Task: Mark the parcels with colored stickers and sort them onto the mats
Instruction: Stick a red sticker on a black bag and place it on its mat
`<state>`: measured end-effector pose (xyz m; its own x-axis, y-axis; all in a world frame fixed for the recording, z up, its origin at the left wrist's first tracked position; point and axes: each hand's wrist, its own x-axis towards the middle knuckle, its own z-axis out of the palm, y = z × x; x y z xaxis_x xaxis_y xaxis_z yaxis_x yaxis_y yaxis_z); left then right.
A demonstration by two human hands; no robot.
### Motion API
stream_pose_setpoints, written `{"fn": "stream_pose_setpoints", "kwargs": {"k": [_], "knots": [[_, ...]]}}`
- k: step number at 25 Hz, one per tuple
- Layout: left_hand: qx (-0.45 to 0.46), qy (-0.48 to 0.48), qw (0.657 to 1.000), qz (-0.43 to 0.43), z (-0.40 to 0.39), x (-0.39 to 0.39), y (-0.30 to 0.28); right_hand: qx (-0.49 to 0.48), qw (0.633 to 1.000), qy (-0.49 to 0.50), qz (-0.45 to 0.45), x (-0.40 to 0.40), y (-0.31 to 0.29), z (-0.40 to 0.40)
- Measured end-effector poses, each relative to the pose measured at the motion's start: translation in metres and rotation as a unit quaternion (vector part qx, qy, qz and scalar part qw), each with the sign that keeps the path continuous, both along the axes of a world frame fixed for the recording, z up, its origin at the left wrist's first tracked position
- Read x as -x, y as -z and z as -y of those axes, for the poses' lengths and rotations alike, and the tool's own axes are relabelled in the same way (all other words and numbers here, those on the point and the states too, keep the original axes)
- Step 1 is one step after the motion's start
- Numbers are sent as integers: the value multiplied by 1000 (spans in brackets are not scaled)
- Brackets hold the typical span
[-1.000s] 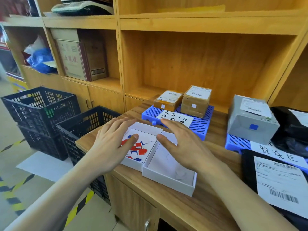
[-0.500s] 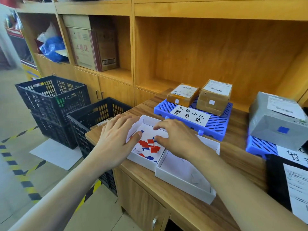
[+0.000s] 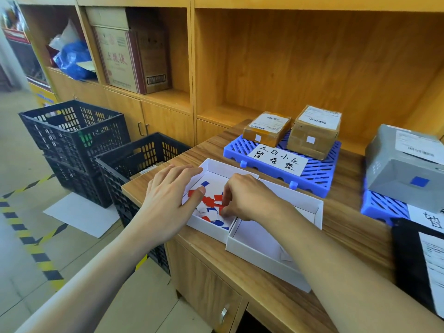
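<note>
Where it hovered flat before, the right hand point(image 3: 249, 198) now curls — fingertips among the stickers point(image 3: 211, 203).

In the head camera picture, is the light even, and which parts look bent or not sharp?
Head view: soft, even daylight, no hard shadows or glare. The wide lens bends the shelf edges and stretches both forearms at the bottom. The sticker box and hands are sharp; the grey parcel label and black parcel at the right edge are smeared.

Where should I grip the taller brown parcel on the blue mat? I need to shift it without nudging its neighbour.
Judging by its pose, take the taller brown parcel from above, hand across its front and back faces. It stands upright, and the flatter brown parcel sits close on its left.
</note>
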<state>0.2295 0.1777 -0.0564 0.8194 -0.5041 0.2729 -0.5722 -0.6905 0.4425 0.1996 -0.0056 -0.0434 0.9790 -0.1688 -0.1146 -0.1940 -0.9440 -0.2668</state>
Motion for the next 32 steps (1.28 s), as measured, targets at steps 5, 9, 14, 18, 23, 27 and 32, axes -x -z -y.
{"fn": "stream_pose_setpoints", "kwargs": {"k": [5, 9, 14, 18, 23, 27, 32], "knots": [[25, -3, 1000, 0, 0, 3, -3, -26, 999, -18, 3, 5, -4, 1], [30, -5, 999, -10, 2, 6, -5, -91, 995, -42, 11, 11, -9, 1], [47, -9, 999, -14, 13, 16, -11, -198, 978, -20, 56, 26, -22, 11], [73, 7, 997, -20, 27, 24, -12, -290, 949, 22, 126, 48, -29, 29], [113, 47, 992, -26, 49, 33, -13, -378, 890, 72, 246, 77, -27, 37], [242, 90, 962, -91, 66, 42, -19, -420, 859, 86, 280, 91, -22, 41], [271, 101, 948, -135, 80, 48, -23, -434, 842, 101, 304, 96, -10, 49]]}}
